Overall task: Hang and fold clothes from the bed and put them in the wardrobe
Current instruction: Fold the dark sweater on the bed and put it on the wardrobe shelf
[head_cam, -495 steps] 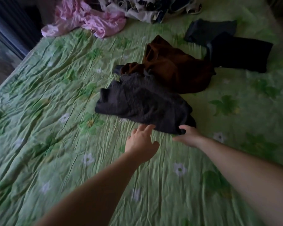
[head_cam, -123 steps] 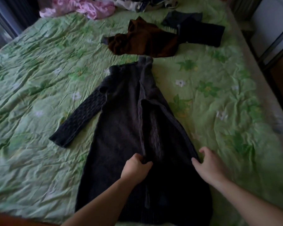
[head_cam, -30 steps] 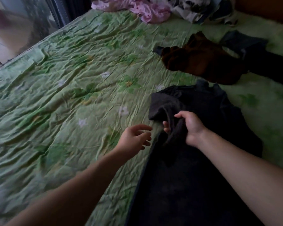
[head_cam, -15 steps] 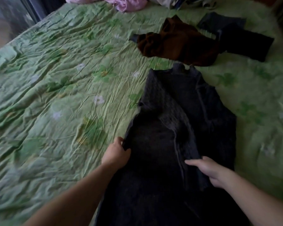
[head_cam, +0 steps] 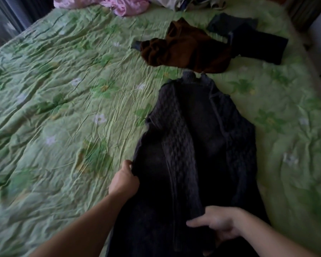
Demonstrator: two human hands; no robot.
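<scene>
While the dark knit cardigan (head_cam: 193,145) is spread lengthwise on the bed (head_cam: 63,89), sleeves laid inward, its left edge is pinched by the left hand (head_cam: 124,180); the right hand (head_cam: 217,225), fingers relaxed, rests on it. Folding seems barely begun; a brown garment (head_cam: 183,51), a dark garment (head_cam: 258,45) and a pink garment (head_cam: 122,4) are left unfolded.

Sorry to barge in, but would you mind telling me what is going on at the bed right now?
A person is folding a dark knitted garment laid lengthwise on the green floral bedspread. The left hand grips its left edge, and the right hand rests on the cloth near the bottom. A knitted sleeve lies folded in over the front. A brown garment, a dark garment and pink clothing wait further up.
</scene>
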